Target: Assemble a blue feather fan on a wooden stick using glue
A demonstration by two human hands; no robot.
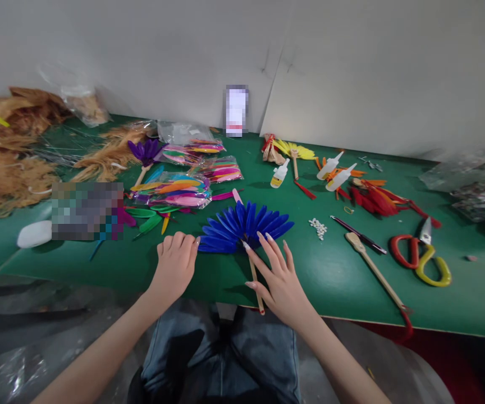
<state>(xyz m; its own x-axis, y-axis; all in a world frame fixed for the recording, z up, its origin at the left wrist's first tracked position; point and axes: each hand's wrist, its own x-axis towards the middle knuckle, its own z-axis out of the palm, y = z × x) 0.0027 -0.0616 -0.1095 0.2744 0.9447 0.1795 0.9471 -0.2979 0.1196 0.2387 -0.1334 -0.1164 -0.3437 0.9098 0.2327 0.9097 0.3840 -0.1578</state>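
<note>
A blue feather fan (248,221) lies spread on the green table in front of me, its thin wooden handle (254,275) pointing toward the front edge. My left hand (175,262) is closed at the fan's left end, with thumb and index finger at the tip of the lowest blue feather (217,245). Stretched and spread, the fingers of my right hand (278,275) rest over the base of the feathers, where they meet the handle. The fingertips partly hide that joint. Just behind the fan is a loose pink feather (237,196).
Bagged coloured feathers (175,191) and a purple feather fan (145,151) lie back left. Glue bottles (280,174), white beads (318,228), a pen (358,234), a bare wooden fan handle (377,266) and scissors (425,238) are on the right. A phone (237,110) leans against the wall.
</note>
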